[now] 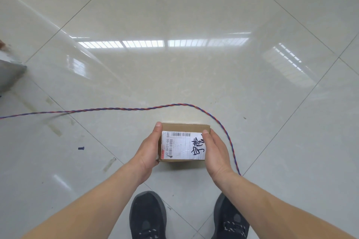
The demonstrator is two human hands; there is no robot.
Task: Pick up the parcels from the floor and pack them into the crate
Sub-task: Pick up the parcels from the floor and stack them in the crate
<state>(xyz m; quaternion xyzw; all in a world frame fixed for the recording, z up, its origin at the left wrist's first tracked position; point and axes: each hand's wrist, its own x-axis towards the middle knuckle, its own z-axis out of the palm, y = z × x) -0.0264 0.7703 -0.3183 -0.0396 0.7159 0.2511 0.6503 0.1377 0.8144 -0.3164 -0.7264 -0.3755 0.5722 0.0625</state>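
Now, going from the left, a grey object shows at the frame edge, maybe the crate though I cannot tell, and a red-blue twisted cable runs across the tiled floor. In the middle the left hand and the right hand grip one cardboard parcel between them, above the shoes. I judge this parcel is picked up but not packed yet, and no other parcels are visible
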